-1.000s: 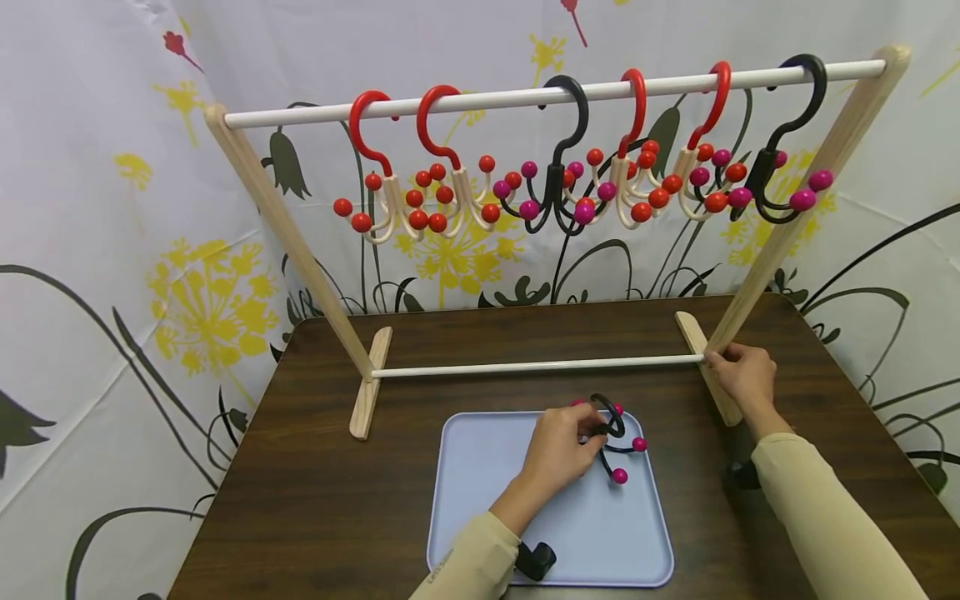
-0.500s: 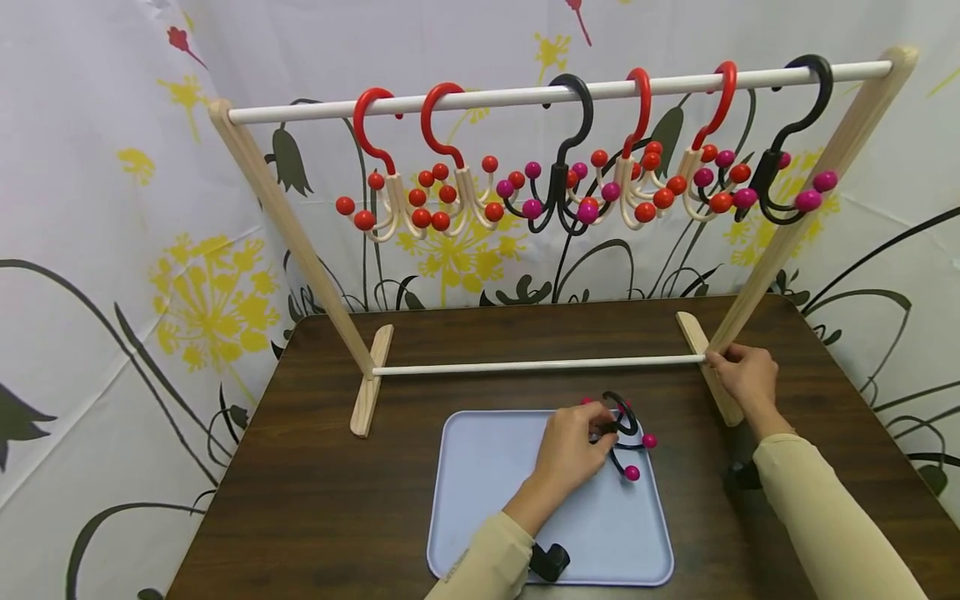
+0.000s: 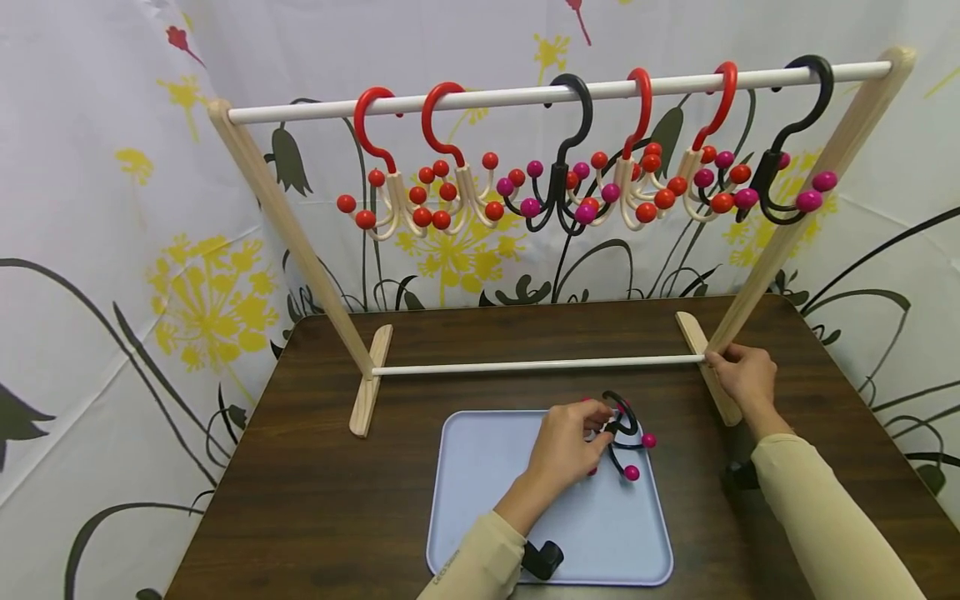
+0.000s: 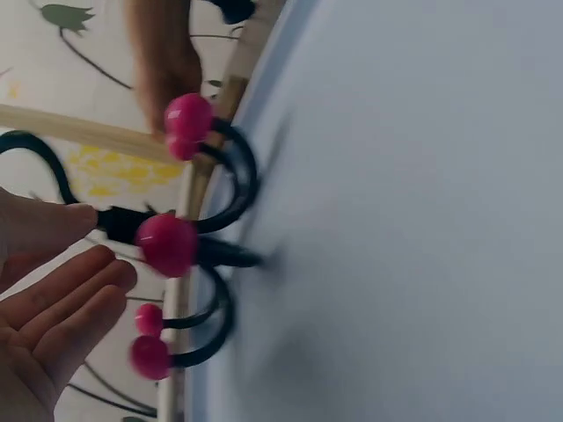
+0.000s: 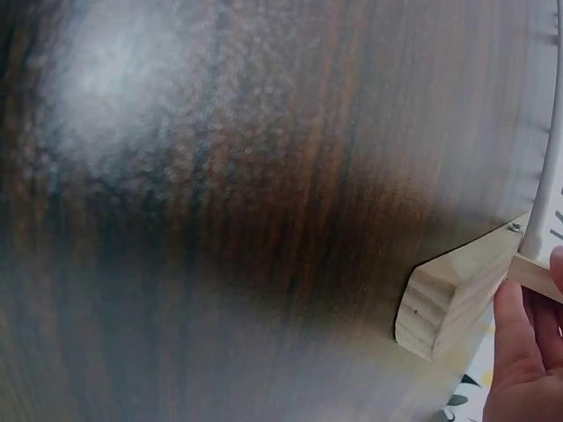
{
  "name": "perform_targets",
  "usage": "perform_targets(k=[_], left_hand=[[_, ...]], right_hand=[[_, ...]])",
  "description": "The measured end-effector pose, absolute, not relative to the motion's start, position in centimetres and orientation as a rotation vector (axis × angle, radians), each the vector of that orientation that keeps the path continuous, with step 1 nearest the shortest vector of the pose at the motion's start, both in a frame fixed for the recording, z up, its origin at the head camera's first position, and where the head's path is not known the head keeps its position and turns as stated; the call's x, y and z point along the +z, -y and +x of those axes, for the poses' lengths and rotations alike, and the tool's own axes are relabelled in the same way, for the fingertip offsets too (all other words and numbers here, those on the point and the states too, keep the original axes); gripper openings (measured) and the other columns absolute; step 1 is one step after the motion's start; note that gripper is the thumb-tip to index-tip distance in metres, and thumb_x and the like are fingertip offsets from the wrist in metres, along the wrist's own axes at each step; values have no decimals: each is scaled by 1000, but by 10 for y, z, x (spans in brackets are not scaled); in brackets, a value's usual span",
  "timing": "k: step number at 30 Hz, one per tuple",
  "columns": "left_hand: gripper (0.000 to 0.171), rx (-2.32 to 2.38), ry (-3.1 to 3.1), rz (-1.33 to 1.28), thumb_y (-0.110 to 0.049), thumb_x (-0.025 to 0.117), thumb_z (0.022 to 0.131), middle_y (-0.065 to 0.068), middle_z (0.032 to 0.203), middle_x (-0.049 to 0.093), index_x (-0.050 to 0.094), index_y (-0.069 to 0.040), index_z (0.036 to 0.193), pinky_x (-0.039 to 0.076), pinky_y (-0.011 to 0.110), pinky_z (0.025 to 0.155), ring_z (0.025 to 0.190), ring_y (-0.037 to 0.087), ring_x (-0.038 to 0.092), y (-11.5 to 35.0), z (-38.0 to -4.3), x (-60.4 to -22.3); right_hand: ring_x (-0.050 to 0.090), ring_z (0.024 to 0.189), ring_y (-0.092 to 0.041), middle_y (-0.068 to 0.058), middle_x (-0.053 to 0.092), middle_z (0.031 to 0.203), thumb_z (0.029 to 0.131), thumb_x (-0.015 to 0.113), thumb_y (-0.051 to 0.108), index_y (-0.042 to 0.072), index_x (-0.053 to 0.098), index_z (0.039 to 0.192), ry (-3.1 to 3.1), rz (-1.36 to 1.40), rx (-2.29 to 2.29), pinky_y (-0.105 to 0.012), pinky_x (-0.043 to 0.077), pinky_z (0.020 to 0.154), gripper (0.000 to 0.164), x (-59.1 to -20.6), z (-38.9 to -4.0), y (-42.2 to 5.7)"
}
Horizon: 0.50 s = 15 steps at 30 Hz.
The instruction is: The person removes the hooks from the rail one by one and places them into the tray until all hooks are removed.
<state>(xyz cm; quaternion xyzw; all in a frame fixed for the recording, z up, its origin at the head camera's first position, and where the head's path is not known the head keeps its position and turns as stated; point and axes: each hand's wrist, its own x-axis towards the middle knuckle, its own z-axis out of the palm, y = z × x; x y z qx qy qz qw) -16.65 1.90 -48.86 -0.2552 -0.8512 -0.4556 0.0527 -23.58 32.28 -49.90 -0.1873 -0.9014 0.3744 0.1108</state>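
Observation:
On the far right part of the blue tray (image 3: 480,517) stands a black hook hanger (image 3: 618,430) with pink balls on its curved arms. My left hand (image 3: 558,450) is at its neck from the left, fingers parted. In the left wrist view the thumb tip overlaps the hanger's neck (image 4: 123,224), while the other fingers (image 4: 75,308) lie apart from it. My right hand (image 3: 746,379) pinches the foot of the right wooden post (image 3: 757,267) of the rack, where the lower white rod (image 3: 540,365) meets it.
From the top white rod (image 3: 495,98) hang several hooks, red ones like the left red hook (image 3: 371,137) with red balls and black ones like the middle black hook (image 3: 573,125) with pink balls. The rack's wooden feet rest on the dark table (image 3: 300,500). A patterned curtain hangs behind.
The hanger shifted right on the tray with my left hand, then stayed there while the hand drew slightly left and its fingers parted. My right hand has stayed on the post.

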Motion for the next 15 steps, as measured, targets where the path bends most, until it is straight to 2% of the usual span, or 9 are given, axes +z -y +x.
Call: perform_targets(k=[3, 8, 15], left_hand=[[24, -1396, 2584, -776, -4, 78, 81, 3, 97, 74, 73, -6, 104, 55, 18, 75, 86, 12, 70, -13, -166, -480], [26, -1466, 2544, -769, -5, 78, 82, 2, 102, 74, 72, -9, 107, 56, 21, 76, 92, 14, 71, 4, -167, -460], [25, -1554, 2300, -762, -1, 76, 84, 5, 104, 72, 72, -5, 108, 57, 27, 79, 95, 16, 70, 51, -175, -409]], right_hand=[[48, 116, -49, -29, 65, 111, 95, 63, 26, -8, 66, 117, 2648, -560, 1105, -57, 39, 96, 41, -499, -235, -323], [48, 116, -49, -29, 65, 111, 95, 64, 26, -8, 67, 117, 2651, -553, 1096, -57, 40, 96, 40, -500, -235, -323], [48, 116, -50, -29, 65, 111, 95, 63, 26, -9, 66, 116, 2660, -536, 1080, -57, 40, 95, 41, -500, -234, -323]])
